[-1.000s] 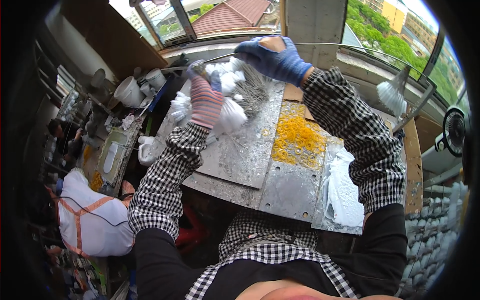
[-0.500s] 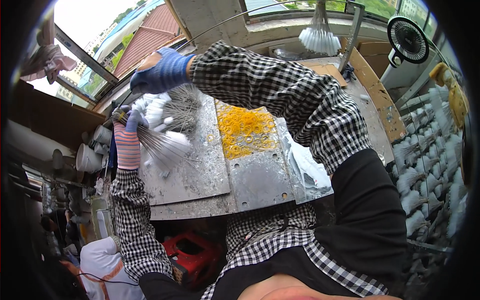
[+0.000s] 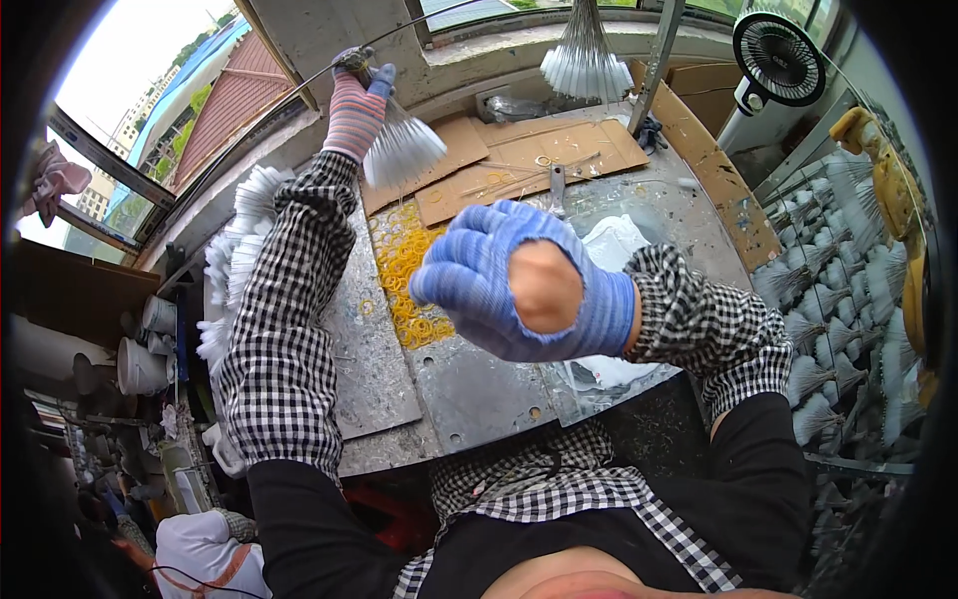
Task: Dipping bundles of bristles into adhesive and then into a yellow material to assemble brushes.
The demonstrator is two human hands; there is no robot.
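My left hand (image 3: 356, 120), in a pink and blue striped glove, is raised at the far left by the window wall. Its fingers are closed round the wire stems of a bundle of white-tipped brushes (image 3: 404, 152), whose white ends fan out to the right. The stem end lies against a thin metal rod (image 3: 429, 20). Over the middle of the table is my right hand (image 3: 529, 285), in a blue glove with a hole on its back. Its fingers are loosely bent, with nothing visible in them. Small yellow rings (image 3: 399, 270) lie beyond it, partly covered.
White-tipped brushes (image 3: 239, 240) lie along the table's left edge. Cardboard sheets (image 3: 529, 170) and a scraper (image 3: 557, 190) are at the back. Another brush bundle (image 3: 586, 60) hangs above them. A fan (image 3: 778, 60) and a rack of brushes (image 3: 848, 299) stand at right.
My left hand has moved up and right with the brush bundle, to the metal rod. My right hand has come back from the far left to over the middle of the table.
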